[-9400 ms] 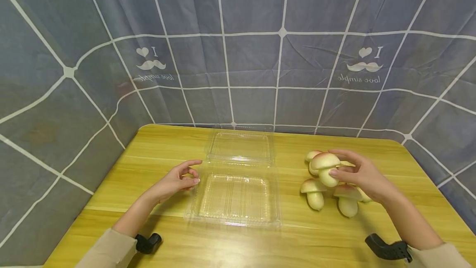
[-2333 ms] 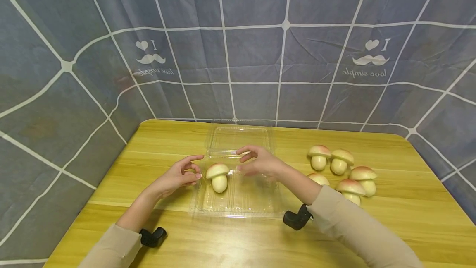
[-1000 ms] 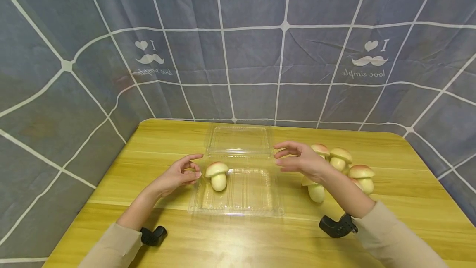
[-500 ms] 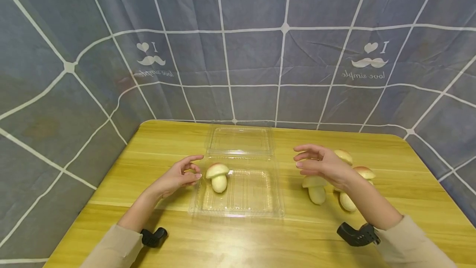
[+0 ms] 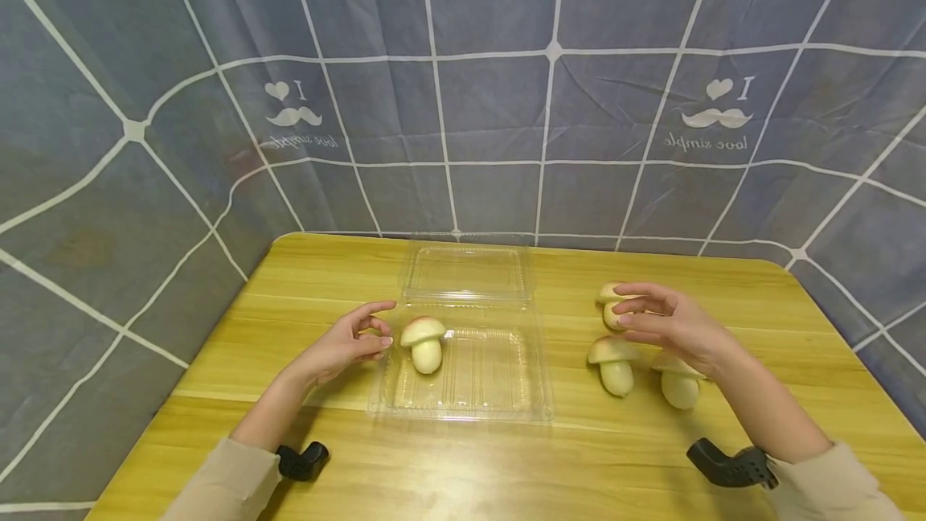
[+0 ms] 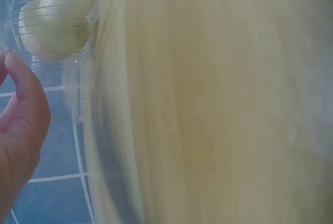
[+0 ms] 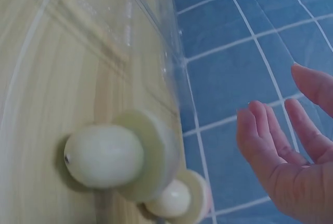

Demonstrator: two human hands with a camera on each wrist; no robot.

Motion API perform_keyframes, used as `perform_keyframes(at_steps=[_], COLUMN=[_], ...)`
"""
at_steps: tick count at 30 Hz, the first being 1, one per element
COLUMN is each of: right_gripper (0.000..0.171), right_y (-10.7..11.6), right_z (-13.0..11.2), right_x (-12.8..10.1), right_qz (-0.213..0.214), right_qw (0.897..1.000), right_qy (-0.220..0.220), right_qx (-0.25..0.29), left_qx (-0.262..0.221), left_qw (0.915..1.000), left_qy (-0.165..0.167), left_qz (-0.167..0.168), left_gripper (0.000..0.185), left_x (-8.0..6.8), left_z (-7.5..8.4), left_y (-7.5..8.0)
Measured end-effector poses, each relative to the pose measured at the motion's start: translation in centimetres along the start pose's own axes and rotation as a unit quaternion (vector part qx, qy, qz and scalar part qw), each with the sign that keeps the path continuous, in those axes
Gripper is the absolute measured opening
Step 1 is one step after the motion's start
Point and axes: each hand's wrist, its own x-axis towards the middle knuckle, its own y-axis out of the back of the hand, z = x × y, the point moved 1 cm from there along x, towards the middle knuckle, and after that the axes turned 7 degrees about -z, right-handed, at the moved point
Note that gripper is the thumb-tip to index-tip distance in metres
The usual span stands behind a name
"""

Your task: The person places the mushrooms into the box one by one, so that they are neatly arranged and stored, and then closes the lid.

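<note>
A clear plastic clamshell box [image 5: 470,416] lies with its lid folded back. One toy mushroom [image 5: 425,354], cream with a pinkish cap, rests in the left of its base. My left hand [image 5: 336,352] is at the box's left rim, fingers loosely bent, holding nothing. My right hand [image 5: 673,326] hovers with parted fingers over the toy mushrooms on the right, nothing in its grasp. A front mushroom [image 5: 616,376], another mushroom [image 5: 680,388] and a back mushroom [image 5: 610,313] show around it; the hand hides the others. The right wrist view shows a mushroom [image 7: 104,156] below the fingers.
The wooden table [image 5: 463,473] has rounded back corners and meets a grey-blue curtain [image 5: 492,119] with white lines. The box's open lid [image 5: 469,272] reaches the table's back edge. Black wrist devices [image 5: 731,465] sit on both forearms.
My right hand lifted a mushroom from the group, left it in the box's left part, then moved back right over the group. My left hand has stayed at the box's rim.
</note>
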Motion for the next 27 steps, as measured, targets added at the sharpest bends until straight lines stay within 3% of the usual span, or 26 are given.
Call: perform_keyframes(at_steps=[7, 16, 27], right_gripper=[0.035, 0.038, 0.041], right_y=[2.1, 3.6, 5.3], right_z=[0.7, 2.2, 3.2], right_x=[-1.5, -2.6, -4.3], right_qz=[0.008, -0.012, -0.012], right_qw=[1.0, 0.997, 0.994], right_qy=[-0.02, 0.043, 0.05], right_qx=[0.0, 0.064, 0.097], left_qx=[-0.002, -0.003, -0.001], left_qw=[1.0, 1.0, 1.0], left_qy=[0.0, -0.009, -0.001], left_qz=[-0.001, -0.002, 0.001], left_gripper=[0.065, 0.064, 0.064], left_x=[0.0, 0.1, 0.0], left_z=[-0.1, -0.2, -0.1], left_y=[0.1, 0.1, -0.2])
